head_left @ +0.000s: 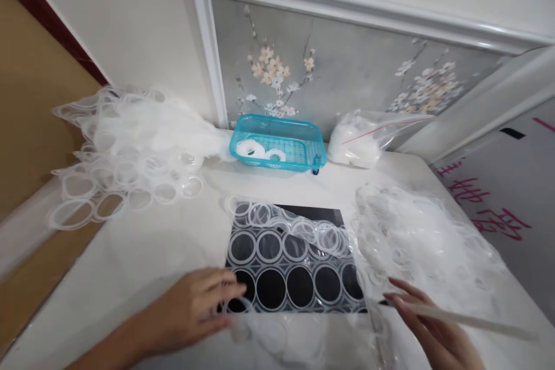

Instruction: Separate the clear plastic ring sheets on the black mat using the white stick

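Note:
A clear plastic sheet with rows of white rings (299, 286) lies over a black rectangular board (312, 214) in front of me. Its upper part is folded or overlapped, with loose ring strips on top. My left hand (199, 306) is at the board's lower left corner, fingers stretched out over the sheet's edge; whether they touch it I cannot tell. To the right of the board, my right hand (429, 324) is closed around a long, thin whitish tool (472, 318). Its dark tip points left towards the board; its exact kind is unclear.
A blue basket (277, 121) at the back holds several white rings. Beside it stands a clear zip bag (358, 141) with white contents. Ring-patterned plastic sheets (143, 144) heap at left, overhanging the table (169, 237); another pile (420, 237) lies right. A framed floral panel (347, 63) backs the table.

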The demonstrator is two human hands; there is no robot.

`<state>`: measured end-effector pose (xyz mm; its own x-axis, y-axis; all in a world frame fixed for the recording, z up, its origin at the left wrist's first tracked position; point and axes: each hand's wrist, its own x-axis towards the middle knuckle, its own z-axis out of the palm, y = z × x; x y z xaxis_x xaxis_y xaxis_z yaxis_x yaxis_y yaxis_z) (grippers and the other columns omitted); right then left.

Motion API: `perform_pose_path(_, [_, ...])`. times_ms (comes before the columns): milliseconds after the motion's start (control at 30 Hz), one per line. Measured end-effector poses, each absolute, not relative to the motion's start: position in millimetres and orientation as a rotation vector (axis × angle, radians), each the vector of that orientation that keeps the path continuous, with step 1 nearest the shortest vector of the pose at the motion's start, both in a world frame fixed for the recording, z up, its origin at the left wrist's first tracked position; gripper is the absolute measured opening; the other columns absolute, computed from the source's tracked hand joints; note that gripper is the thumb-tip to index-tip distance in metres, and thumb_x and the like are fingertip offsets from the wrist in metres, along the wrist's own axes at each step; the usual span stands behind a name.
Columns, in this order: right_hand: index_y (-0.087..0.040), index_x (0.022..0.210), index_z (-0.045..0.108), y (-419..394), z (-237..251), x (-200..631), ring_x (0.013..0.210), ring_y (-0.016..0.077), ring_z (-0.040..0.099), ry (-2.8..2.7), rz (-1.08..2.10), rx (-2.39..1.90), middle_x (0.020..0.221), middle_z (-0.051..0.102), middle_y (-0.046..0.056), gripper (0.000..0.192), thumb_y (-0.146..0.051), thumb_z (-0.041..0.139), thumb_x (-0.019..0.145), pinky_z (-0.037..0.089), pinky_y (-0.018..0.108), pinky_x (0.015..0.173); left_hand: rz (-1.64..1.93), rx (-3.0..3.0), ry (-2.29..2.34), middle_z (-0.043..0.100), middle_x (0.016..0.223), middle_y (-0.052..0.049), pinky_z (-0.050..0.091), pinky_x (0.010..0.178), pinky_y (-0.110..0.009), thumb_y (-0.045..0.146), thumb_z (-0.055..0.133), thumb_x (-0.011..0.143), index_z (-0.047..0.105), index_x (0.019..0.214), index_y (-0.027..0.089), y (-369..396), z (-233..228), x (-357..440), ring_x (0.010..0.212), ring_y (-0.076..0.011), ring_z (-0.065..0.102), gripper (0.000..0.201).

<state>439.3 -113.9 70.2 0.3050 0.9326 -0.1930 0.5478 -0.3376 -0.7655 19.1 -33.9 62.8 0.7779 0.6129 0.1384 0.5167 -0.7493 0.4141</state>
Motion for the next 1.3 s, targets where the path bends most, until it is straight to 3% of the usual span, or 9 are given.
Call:
perform_pose_path(200, [-0.02,0.081,0.074,-35.3,51.0,416.6,0.116,0.0345,0.058,-1.728,0.869,-1.803,0.123,0.064,0.013,0.042,-0.057,0.054,0.083,0.053,0.042,0.087,0.173,2.908,1.131,0.063,0.113,-0.014,0.049,0.084,-0.039,0.038,0.041,0.098,0.06,0.117,0.016,65.4,37.5,33.9,0.098,-0.0257,0.061,0.035])
perform_pose_path(333, [-0.017,0.075,0.071,-6.3,48.1,410.1,0.08,0.0269,0.067,-1.86,0.944,-1.803,0.089,0.073,0.01,0.046,-0.054,0.047,0.087,0.051,0.034,0.066,0.029,3.01,0.979,0.066,0.092,-0.009,0.044,0.077,-0.034,0.013,0.038,0.097,0.064,0.092,0.016,91.8,45.1,42.0,0.085,-0.0219,0.06,0.027])
perform_pose_path(433, [-0.016,0.07,0.07,0.6,48.0,414.1,0.066,0.0235,0.064,-1.878,0.942,-1.838,0.068,0.07,0.007,0.047,-0.054,0.047,0.087,0.046,0.031,0.06,-0.023,3.039,0.935,0.065,0.091,-0.008,0.042,0.077,-0.033,0.016,0.041,0.097,0.063,0.093,0.015,92.0,50.5,41.3,0.086,-0.0216,0.06,0.022])
perform_pose_path(567, [-0.016,0.078,0.073,16.4,54.4,425.9,0.067,0.023,0.064,-1.822,0.807,-1.801,0.081,0.075,0.009,0.048,-0.056,0.049,0.085,0.046,0.032,0.062,-0.061,3.045,0.903,0.065,0.102,-0.008,0.041,0.08,-0.033,0.035,0.047,0.097,0.06,0.104,0.016,90.2,49.1,36.9,0.092,-0.0222,0.059,0.024])
perform_pose_path(733, [-0.014,0.073,0.074,54.3,67.1,430.5,0.068,0.0252,0.065,-1.679,0.63,-1.807,0.089,0.076,0.013,0.047,-0.056,0.054,0.079,0.046,0.033,0.062,-0.1,3.063,0.946,0.064,0.091,-0.007,0.04,0.076,-0.032,0.015,0.04,0.097,0.061,0.094,0.015,98.1,44.8,36.5,0.083,-0.0209,0.06,0.021])
perform_pose_path(933, [-0.011,0.078,0.075,97.3,65.1,427.8,0.077,0.0316,0.068,-1.374,0.386,-1.828,0.083,0.074,0.017,0.046,-0.053,0.057,0.076,0.049,0.038,0.068,0.014,3.007,1.25,0.063,0.086,-0.01,0.04,0.071,-0.033,0.014,0.038,0.096,0.059,0.09,0.011,141.2,71.2,43.6,0.076,-0.0222,0.06,0.022])
perform_pose_path(1000, [-0.011,0.083,0.075,100.7,58.3,419.2,0.087,0.0328,0.068,-1.313,0.351,-1.797,0.099,0.073,0.02,0.047,-0.053,0.056,0.077,0.051,0.039,0.071,0.102,2.964,1.366,0.063,0.09,-0.012,0.042,0.07,-0.034,0.017,0.035,0.098,0.058,0.095,0.009,150.8,85.2,50.1,0.078,-0.0238,0.061,0.025])
perform_pose_path(1100, [-0.014,0.089,0.075,85.8,47.3,387.6,0.098,0.0313,0.066,-1.386,0.487,-1.622,0.115,0.068,0.017,0.044,-0.051,0.053,0.082,0.053,0.041,0.077,0.182,2.928,1.378,0.063,0.104,-0.013,0.044,0.078,-0.035,0.027,0.036,0.099,0.057,0.107,0.011,138.2,98.1,59.4,0.092,-0.0247,0.061,0.027])
perform_pose_path(1300, [-0.024,0.092,0.075,30.1,41.4,294.5,0.089,0.0245,0.07,-1.716,1.127,-1.204,0.093,0.076,0.004,0.02,-0.038,0.064,0.084,0.054,0.036,0.081,0.127,2.773,1.242,0.065,0.111,-0.009,0.044,0.087,-0.037,0.044,0.046,0.096,0.059,0.114,0.017,49.0,67.4,48.3,0.103,-0.0242,0.06,0.036])
